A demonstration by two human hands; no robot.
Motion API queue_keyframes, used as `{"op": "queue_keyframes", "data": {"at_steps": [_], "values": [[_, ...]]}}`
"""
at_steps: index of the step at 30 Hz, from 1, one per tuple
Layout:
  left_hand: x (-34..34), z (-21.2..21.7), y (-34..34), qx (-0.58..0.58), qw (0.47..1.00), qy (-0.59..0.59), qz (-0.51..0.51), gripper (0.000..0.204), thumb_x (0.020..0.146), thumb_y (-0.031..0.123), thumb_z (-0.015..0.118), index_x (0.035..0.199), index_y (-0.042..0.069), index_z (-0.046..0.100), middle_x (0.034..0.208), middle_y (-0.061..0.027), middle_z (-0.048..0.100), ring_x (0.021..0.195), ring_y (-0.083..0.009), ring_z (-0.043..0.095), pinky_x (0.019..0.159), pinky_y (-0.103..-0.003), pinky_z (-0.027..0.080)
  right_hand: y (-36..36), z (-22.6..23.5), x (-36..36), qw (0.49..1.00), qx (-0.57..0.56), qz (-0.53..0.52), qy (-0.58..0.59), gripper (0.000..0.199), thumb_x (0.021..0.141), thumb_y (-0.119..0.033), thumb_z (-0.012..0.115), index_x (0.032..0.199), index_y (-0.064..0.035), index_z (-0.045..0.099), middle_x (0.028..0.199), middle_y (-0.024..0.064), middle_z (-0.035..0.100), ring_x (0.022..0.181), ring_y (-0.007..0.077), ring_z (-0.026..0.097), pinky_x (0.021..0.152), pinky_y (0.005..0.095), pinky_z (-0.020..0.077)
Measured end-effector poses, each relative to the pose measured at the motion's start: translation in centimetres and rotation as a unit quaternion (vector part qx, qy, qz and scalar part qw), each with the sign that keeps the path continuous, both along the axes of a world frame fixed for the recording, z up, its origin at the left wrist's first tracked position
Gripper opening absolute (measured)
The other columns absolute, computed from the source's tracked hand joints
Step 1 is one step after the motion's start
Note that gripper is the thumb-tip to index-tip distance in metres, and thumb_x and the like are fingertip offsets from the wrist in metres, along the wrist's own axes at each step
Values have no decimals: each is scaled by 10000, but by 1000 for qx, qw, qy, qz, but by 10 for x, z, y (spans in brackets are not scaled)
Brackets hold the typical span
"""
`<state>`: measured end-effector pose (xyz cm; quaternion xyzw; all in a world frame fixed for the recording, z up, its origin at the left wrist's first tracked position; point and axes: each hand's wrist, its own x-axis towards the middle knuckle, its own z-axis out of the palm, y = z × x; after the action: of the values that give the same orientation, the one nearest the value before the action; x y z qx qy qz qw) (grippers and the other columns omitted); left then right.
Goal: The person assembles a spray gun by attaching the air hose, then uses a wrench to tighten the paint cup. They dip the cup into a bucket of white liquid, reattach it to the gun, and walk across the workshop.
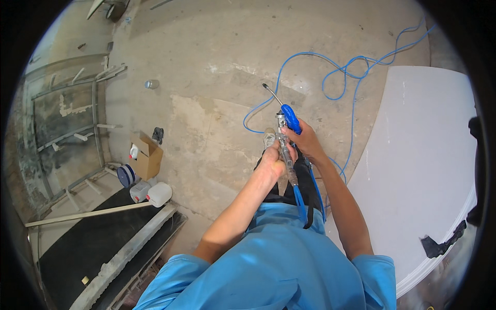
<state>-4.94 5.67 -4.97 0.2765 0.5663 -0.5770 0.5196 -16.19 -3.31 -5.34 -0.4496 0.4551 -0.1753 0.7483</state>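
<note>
In front of my waist, both hands are closed around a hand tool with a silver metal body [282,129] and a blue grip [291,118]. It looks like an air blow gun; a thin metal tube [274,95] with a dark tip points forward and left from it. My left hand [274,157] wraps the lower metal part. Just right of it, my right hand [305,139] grips beside the blue part, its fingers partly hidden. Blue tubing [299,199] hangs from the tool's lower end toward my shirt, next to a black strap [309,219].
A blue hose [353,124] loops over the concrete floor [217,134]. Large white boards [413,155] lie stacked at right. At left are a cardboard box [147,160], white jugs [159,194], a blue-lidded tub [125,175] and a metal frame [95,108]. A small jar [152,84] stands farther off.
</note>
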Motion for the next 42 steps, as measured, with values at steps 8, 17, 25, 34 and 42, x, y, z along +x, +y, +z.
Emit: {"op": "queue_keyframes", "data": {"at_steps": [8,17,25,34,42], "values": [[27,2,17,-73,992,-20,-100,477,916,462,771,953,9,626,856,-114,597,570,-138,558,454,-174,501,23,1,23,999,1,29,43,392,935,-327,784,1130,-7,670,857,16,640,770,100,576,662,285,468],[56,12,42,-76,990,53,-102,557,848,443,815,980,-19,534,849,-85,511,558,-59,517,460,-145,498,51,2,52,993,-35,60,95,386,939,-351,761,1112,-19,669,849,51,650,772,142,602,687,321,485],[63,8,51,-72,990,57,-110,522,841,425,810,970,-4,541,859,-86,520,617,-81,532,458,-141,494,60,2,58,991,-66,51,102,390,939,-348,757,1125,-18,668,851,65,658,774,160,612,694,330,492],[67,11,46,-84,988,49,-117,525,876,451,771,994,-3,534,868,-96,530,576,-85,531,460,-160,515,51,13,63,990,-65,59,108,376,937,-334,759,1130,-24,669,842,68,658,760,161,610,676,332,488],[64,5,29,-114,962,-147,-198,514,865,446,800,977,19,536,818,-89,536,550,-119,544,445,-182,498,54,39,59,977,-125,-19,171,365,997,-352,691,1172,-33,664,823,116,682,744,189,656,681,348,504]]}}
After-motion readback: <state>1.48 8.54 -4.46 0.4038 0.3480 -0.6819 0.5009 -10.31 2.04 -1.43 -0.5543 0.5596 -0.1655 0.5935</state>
